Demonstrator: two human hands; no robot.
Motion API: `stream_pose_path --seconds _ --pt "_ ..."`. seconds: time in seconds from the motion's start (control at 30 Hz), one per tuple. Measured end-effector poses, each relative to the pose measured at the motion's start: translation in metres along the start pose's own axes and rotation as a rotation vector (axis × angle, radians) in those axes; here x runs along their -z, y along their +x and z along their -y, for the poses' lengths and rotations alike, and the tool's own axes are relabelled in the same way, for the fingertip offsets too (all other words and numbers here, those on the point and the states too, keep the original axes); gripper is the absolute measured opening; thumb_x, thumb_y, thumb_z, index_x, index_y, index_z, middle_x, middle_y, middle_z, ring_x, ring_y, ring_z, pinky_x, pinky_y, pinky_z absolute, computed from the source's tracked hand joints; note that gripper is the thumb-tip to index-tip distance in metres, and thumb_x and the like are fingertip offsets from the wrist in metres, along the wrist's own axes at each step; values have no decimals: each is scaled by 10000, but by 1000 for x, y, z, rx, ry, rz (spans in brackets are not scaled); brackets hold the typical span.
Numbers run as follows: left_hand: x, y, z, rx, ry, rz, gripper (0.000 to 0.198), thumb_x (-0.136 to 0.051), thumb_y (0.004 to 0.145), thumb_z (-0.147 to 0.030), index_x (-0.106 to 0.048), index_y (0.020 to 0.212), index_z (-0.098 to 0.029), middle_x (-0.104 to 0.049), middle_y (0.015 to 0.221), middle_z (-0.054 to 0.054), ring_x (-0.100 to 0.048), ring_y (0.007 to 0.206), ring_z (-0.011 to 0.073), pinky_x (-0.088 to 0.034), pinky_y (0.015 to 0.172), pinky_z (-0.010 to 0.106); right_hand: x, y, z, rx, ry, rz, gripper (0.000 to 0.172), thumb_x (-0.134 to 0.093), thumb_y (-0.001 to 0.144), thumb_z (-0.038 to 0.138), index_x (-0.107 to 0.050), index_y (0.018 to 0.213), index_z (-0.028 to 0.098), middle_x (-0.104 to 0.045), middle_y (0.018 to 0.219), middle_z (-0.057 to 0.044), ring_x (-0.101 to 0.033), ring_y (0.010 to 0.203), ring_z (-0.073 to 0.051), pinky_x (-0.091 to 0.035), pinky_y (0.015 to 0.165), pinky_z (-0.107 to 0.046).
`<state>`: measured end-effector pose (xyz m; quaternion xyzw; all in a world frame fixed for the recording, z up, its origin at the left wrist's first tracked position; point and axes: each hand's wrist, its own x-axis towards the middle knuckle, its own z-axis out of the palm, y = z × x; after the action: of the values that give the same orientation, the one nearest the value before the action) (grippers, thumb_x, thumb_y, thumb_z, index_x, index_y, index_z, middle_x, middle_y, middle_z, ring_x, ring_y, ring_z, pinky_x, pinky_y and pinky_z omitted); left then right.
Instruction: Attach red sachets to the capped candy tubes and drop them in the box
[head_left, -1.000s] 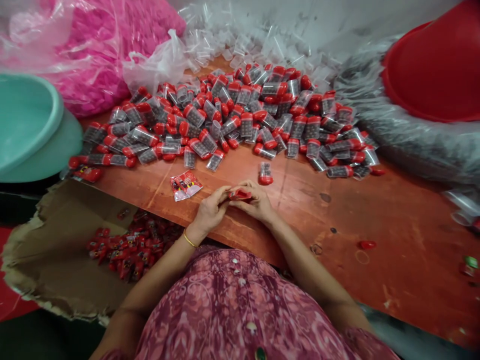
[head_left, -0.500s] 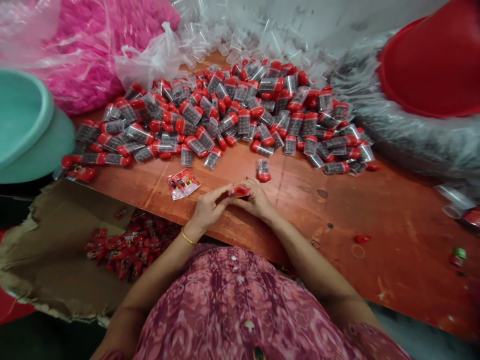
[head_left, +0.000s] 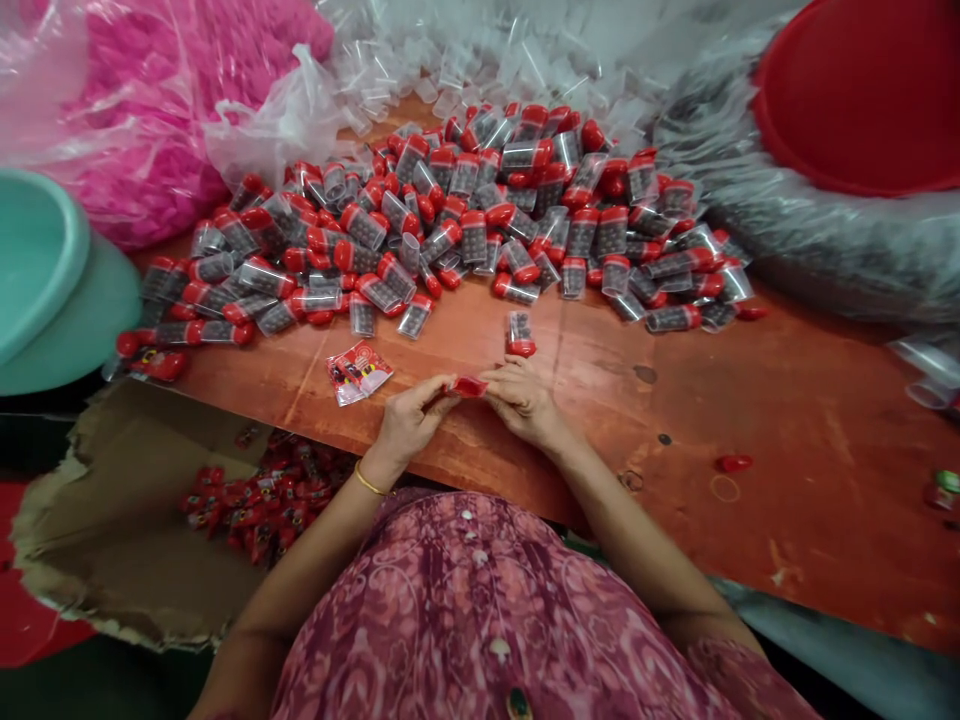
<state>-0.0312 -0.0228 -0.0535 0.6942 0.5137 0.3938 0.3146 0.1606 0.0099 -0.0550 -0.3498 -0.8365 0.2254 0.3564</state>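
Between my two hands is a small red printed sachet [head_left: 468, 386], its upper edge facing me and seeming to gape a little. My left hand [head_left: 411, 415] pinches its left side, and my right hand [head_left: 525, 402] grips the right side. Just beyond my right fingers lies a clear tube with a red cap [head_left: 520, 334], dark beads inside, its cap toward me. Flat red printed sachets [head_left: 358, 372] rest on the wooden table [head_left: 600, 420] to the left of my left hand.
A wide heap of red-capped bead tubes [head_left: 450, 215] covers the table's far side, empty clear tubes [head_left: 480, 70] behind it. At left are a teal tub [head_left: 112, 300] and a bag of pink pieces [head_left: 150, 130]. A cardboard box [head_left: 142, 530] holds red packets below the edge. A red basin [head_left: 862, 100] stands right.
My hands have drawn slightly apart, with the sachet now stretched between them. The whole view has shifted a little.
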Motion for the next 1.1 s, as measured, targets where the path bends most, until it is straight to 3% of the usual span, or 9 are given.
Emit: stream_pose_path --seconds 0.23,0.43,0.53,0.63,0.73,0.97,1.1 --pt "2 -2 -2 79 -70 4 252 -555 830 -372 -631 977 -182 -727 906 39 -677 764 143 -513 685 224 -1 2 9 -26 -77 -47 213 -436 898 228 -648 887 236 -714 814 -22 -622 699 -143 -293 1034 -500" --pt "1 -4 -1 82 -52 24 230 -537 839 -365 -609 957 -181 -714 915 45 -666 775 145 -508 692 234 -5 0 14 -15 -126 -45 207 -417 883 178 -618 850 215 -685 757 -30 -579 647 -150 -331 1020 -499" --pt "0 -2 -2 65 27 35 192 -540 840 -344 -619 910 -184 -706 829 29 -654 735 145 -496 657 228 -3 -1 14 -80 -33 -2 189 -449 879 225 -602 991 217 -684 854 -42 -598 738 -170 -369 980 -493" --pt "1 0 -4 49 77 49 171 -545 840 -311 -626 929 -191 -706 873 33 -650 784 157 -498 742 262 1 3 12 -106 70 74 382 -550 837 380 -541 1179 209 -654 1022 -86 -585 888 -213 -441 874 -437" --pt "3 1 -5 29 88 56 170 -528 848 -287 -623 951 -190 -706 915 38 -650 829 164 -484 840 301 -1 8 6 -66 117 93 306 -510 866 433 -633 1067 237 -674 950 -65 -588 841 -191 -434 838 -392" --pt "-1 -2 -7 81 -2 119 277 -558 815 -326 -591 1034 -158 -686 999 88 -641 925 193 -502 839 316 -16 1 -2 -122 20 41 296 -475 874 470 -689 924 272 -709 907 -24 -586 830 -177 -288 982 -451" --pt "-8 -1 -11 150 -175 3 462 -606 784 -373 -526 1178 -146 -647 1141 121 -627 1016 201 -482 912 329 -15 0 2 -97 -91 18 344 -413 903 460 -683 910 246 -711 854 -37 -570 795 -176 -286 985 -450"
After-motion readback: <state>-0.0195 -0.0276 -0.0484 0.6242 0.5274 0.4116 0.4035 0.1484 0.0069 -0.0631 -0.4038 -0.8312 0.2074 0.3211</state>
